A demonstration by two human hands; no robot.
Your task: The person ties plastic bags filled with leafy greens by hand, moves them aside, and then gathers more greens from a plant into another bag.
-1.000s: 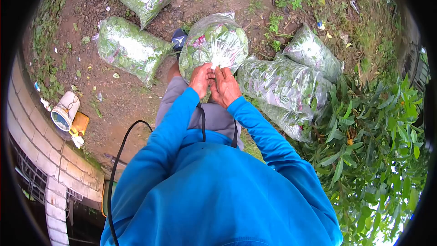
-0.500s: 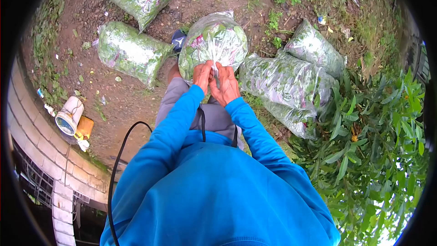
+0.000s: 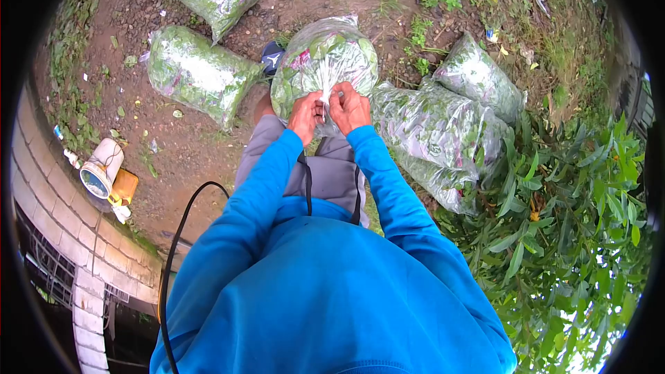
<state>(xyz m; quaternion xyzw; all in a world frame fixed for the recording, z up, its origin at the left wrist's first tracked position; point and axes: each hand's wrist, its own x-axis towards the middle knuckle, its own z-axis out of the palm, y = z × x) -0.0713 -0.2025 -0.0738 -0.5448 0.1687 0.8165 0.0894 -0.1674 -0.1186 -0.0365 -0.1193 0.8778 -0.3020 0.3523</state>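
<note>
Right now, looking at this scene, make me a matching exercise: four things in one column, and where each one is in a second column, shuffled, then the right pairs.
Things:
1. held bag of leaves
2. white bucket
3. leafy bush
4. black cable

Places:
A. lying on its side by the brick wall
B. gripped by the left hand and right hand
C. curving beside the blue sleeve
D. at the right, next to the piled bags

Pairs: 1-B, 2-A, 3-D, 4-C
</note>
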